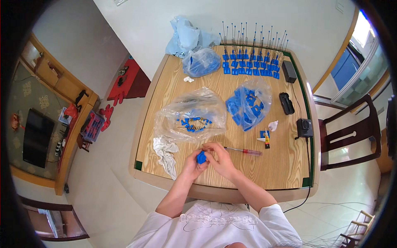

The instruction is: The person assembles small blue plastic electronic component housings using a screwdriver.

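Note:
Close to the table's near edge, my left hand is closed around a small blue plastic piece. My right hand meets it from the other side, thumb and fingers bent against the piece. Its finer shape is hidden by my fingers. Just right of my right hand lies a screwdriver with a clear red handle. Beyond my hands, an open clear plastic bag holds small blue and brass-coloured parts. A second clear bag to its right is filled with blue plastic pieces.
A crumpled white cloth lies at left. A glue tube, black holder and black power adapter with a cord sit at right. Rows of blue bases with upright springs and more bags fill the far side.

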### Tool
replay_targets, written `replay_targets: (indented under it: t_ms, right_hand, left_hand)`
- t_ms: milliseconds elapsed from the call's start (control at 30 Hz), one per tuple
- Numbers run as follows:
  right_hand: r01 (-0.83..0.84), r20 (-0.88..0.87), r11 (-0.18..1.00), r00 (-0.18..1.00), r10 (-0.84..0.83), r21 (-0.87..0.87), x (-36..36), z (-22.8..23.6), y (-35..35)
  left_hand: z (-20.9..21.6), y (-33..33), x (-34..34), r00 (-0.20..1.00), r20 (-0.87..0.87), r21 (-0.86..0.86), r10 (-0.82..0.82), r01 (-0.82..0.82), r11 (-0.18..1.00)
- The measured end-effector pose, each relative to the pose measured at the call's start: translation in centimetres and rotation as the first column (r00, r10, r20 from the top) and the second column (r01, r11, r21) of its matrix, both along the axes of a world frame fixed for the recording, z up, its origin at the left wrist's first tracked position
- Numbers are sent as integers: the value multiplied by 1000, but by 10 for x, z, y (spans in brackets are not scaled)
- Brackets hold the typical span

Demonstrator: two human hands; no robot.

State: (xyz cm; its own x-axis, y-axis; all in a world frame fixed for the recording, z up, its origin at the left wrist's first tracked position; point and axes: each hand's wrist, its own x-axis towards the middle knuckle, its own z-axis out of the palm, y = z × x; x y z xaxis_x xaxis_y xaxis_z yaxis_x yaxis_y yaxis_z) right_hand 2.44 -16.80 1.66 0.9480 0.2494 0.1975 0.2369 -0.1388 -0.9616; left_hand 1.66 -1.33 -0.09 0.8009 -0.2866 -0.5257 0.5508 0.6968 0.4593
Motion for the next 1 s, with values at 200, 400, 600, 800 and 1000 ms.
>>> replay_targets:
  t_ms: [200,400,600,800,1000]
  right_hand:
    - [-155,182,982,968,172,-105,-5,20,-3]
    - [-258,77,961,961,266,-101,-2,11,-7]
    - [-266,63,959,960,273,-100,7,4,-12]
    - [-44,198,998,979,53,-49,1,2,-4]
    - [-10,332,998,943,28,-58,-4,-8,2]
  left_hand:
    - [-4,8,-10,996,-47,68,75,-72,995]
    - [25,5,-8,997,78,317,12,-36,948]
    - [31,3,-12,993,118,348,1,-43,937]
    - [22,3,-24,920,391,362,28,-182,914]
    - [26,12,-29,840,528,587,-125,-255,768]
